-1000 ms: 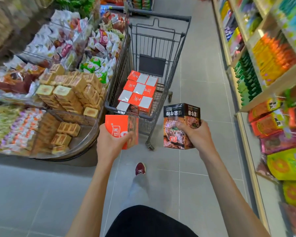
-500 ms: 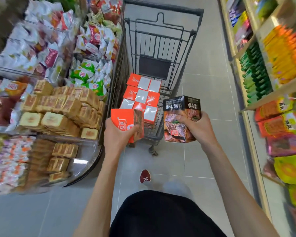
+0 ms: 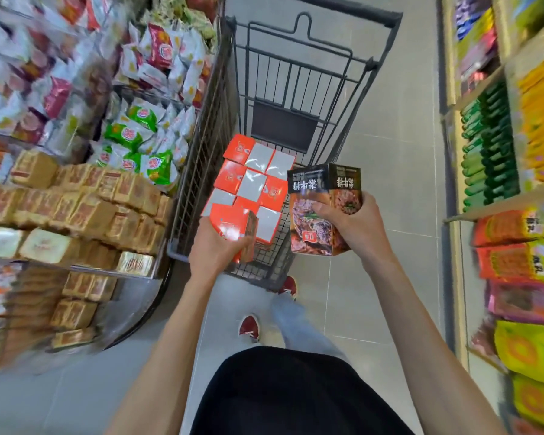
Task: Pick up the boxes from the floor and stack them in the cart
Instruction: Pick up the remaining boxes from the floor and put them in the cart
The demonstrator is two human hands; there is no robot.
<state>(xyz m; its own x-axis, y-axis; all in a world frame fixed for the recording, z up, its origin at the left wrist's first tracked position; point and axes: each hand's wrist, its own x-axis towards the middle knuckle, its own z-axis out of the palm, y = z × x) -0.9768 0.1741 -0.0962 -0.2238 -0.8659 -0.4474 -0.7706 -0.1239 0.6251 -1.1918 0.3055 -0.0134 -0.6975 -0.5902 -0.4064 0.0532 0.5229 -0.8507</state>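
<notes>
Over the cart (image 3: 201, 171), left hand (image 3: 215, 252) grips an orange box (image 3: 230, 222), right hand (image 3: 355, 227) a dark box (image 3: 321, 196).

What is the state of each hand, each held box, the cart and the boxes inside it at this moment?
left hand: grips the orange box.
right hand: grips the dark box.
orange box: held in the air over the cart's near end, not yet set down.
dark box: held in the air at the cart's right side, not yet set down.
cart: partly filled.
stacked boxes: packed side by side in rows inside the cart.
</notes>
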